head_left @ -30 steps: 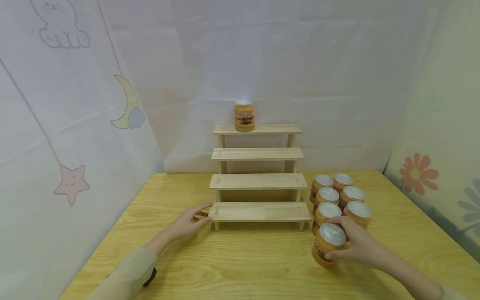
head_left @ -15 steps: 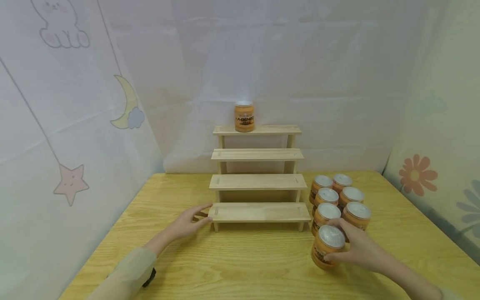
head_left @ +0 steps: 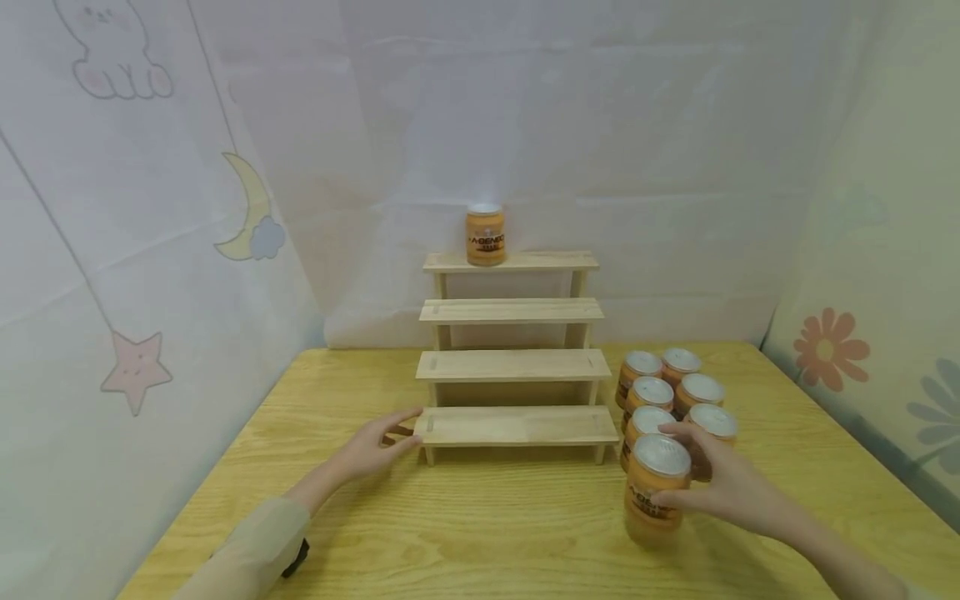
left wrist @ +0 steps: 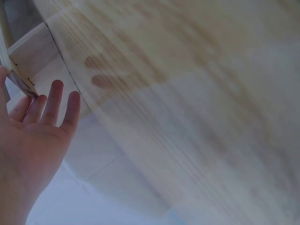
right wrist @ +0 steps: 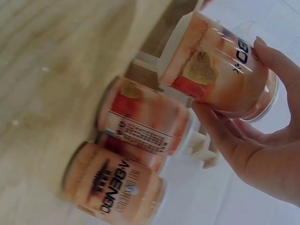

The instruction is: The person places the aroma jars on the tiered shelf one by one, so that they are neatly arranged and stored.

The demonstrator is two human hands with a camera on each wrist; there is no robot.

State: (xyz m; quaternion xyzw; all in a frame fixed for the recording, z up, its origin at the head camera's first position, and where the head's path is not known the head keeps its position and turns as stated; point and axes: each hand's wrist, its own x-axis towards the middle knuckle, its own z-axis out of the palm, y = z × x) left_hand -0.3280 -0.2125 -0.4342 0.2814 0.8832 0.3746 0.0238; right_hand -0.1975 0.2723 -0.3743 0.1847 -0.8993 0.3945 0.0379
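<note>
My right hand point(head_left: 738, 487) grips an orange can point(head_left: 654, 508) with a silver lid and dark lettering, thumb on its near side and fingers behind. In the right wrist view this can point(right wrist: 215, 65) is held above the level of the others. At the left end of a pale wooden four-step display rack point(head_left: 517, 425), my left hand point(head_left: 378, 446) holds the lowest step's end between thumb and fingers. The left wrist view has the board's corner point(left wrist: 22, 84) between them, with the outer fingers extended. One matching can point(head_left: 485, 236) stands on the top step, left of its middle.
Several more orange cans point(head_left: 702, 390) stand upright in two rows to the right of the rack, close behind the held can. All rest on a yellow wood-grain table point(head_left: 480, 525). White cloth point(head_left: 660, 167) with cartoon prints hangs at the back and sides.
My right hand has raised the front can off the table beside the two rows. My left hand stays at the rack's lowest step. The head view has shifted slightly.
</note>
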